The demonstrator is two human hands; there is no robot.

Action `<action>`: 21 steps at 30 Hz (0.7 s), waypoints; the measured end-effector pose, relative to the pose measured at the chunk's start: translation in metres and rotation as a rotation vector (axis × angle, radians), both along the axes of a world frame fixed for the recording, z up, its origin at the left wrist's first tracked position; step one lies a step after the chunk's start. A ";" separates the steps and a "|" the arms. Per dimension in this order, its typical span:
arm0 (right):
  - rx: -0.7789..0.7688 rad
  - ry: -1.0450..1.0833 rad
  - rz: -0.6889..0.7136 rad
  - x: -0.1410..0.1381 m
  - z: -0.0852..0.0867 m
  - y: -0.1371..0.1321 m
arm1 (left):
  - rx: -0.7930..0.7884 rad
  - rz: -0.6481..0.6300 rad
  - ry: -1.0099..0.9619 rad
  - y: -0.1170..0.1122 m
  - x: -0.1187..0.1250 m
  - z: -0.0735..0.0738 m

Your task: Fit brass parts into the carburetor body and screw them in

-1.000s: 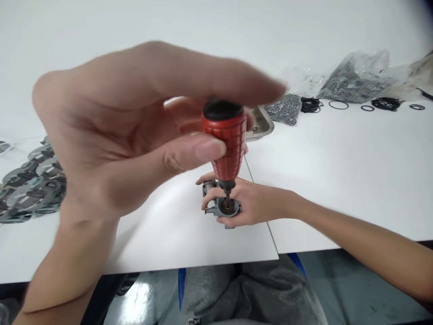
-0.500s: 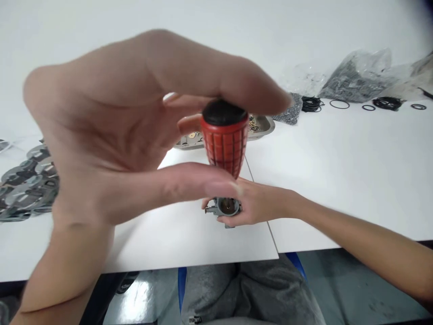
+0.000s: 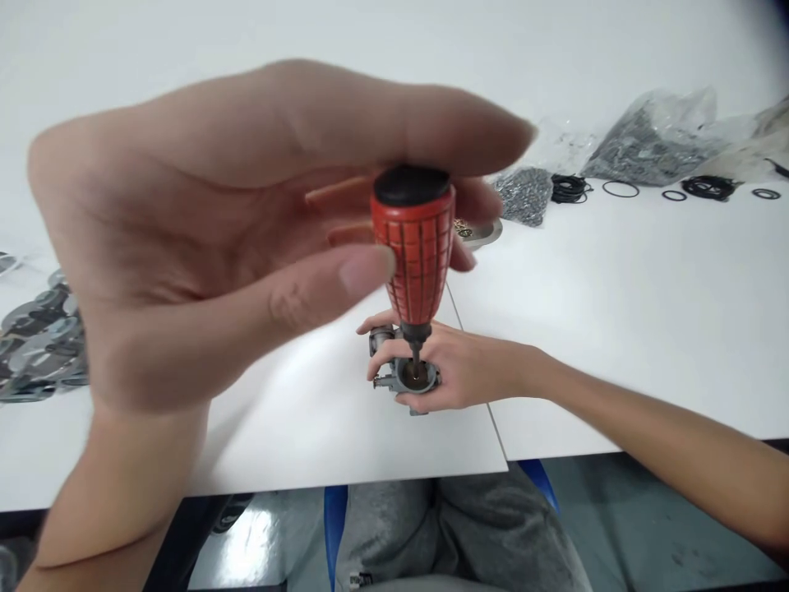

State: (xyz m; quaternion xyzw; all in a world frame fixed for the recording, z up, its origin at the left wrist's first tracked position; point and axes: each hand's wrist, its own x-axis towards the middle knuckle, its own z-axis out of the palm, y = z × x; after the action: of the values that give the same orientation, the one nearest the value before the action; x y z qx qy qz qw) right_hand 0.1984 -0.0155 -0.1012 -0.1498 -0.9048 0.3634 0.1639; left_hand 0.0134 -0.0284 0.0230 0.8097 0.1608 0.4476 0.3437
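Observation:
My left hand point(image 3: 246, 214) is closed around a screwdriver point(image 3: 417, 263) with a red, grooved handle and a black cap. The index finger lies over the cap, and the thumb presses the handle's left side. Pointing down, the shaft reaches into the round opening of a grey metal carburetor body point(image 3: 394, 383). My right hand point(image 3: 459, 370) grips that carburetor on the white table, fingers spread around its far and near sides. The screwdriver's very tip is hard to make out inside the bore.
Many grey metal parts point(image 3: 46, 349) are heaped at the left. Behind the hands is a metal tray point(image 3: 491, 233) with small brass pieces, mostly hidden. Bags of small parts point(image 3: 657, 144) and black rubber rings point(image 3: 708, 188) lie at the back right. A table seam point(image 3: 498, 432) runs beside the carburetor.
My left thumb has slid up and left along the handle, uncovering the screwdriver's lower handle and shaft. My right hand and the carburetor stay in place.

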 end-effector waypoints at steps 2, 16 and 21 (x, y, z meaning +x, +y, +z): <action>-0.015 0.001 -0.005 0.000 0.001 0.000 | 0.071 -0.012 -0.073 0.000 0.002 0.000; -0.014 -0.015 -0.012 -0.001 0.004 -0.001 | -0.036 -0.084 -0.106 -0.009 0.004 0.004; -0.008 -0.015 -0.013 -0.001 0.005 -0.001 | -0.136 -0.108 -0.189 -0.010 0.004 0.006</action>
State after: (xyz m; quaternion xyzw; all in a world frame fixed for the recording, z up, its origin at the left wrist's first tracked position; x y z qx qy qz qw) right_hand 0.1978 -0.0163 -0.0965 -0.1591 -0.9035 0.3648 0.1587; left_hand 0.0175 -0.0381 0.0290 0.7464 0.1138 0.4907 0.4349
